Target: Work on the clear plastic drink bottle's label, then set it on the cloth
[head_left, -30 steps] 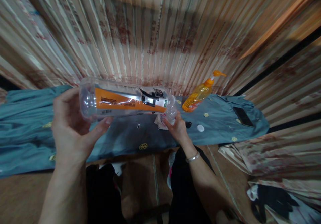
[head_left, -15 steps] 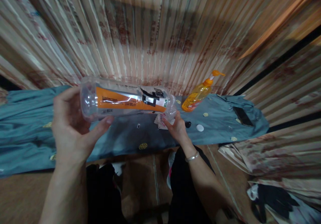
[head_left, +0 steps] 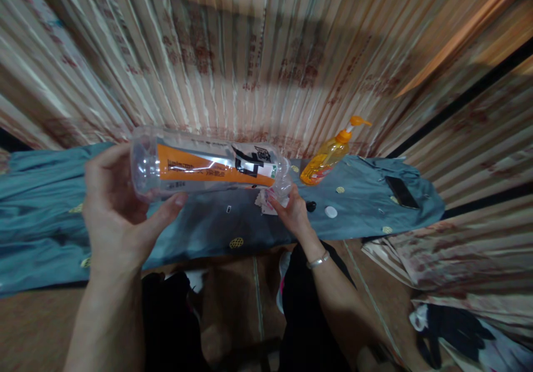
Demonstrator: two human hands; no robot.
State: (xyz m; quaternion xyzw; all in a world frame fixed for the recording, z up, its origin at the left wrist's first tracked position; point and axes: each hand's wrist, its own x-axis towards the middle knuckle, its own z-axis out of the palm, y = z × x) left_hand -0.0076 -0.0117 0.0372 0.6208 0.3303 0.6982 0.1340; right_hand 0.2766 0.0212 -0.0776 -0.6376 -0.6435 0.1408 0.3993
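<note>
We hold a clear plastic bottle (head_left: 208, 167) sideways above the cloth-covered desk (head_left: 195, 225), fingers of our left hand (head_left: 116, 214) curled around its base, those of our right hand (head_left: 296, 216) pinching its neck, near an orange pump bottle (head_left: 326, 161).

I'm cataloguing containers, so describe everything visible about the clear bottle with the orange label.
The clear bottle looks like thin, glossy plastic, with a broad body narrowing at the neck. Its wraparound label is partly orange, with black characters and a small green mark near the neck. No liquid shows inside. It is held sideways above the blue-green cloth, neck dipping slightly to the right. The left hand grips the base end; the right hand is at the neck, hiding the mouth.
</note>
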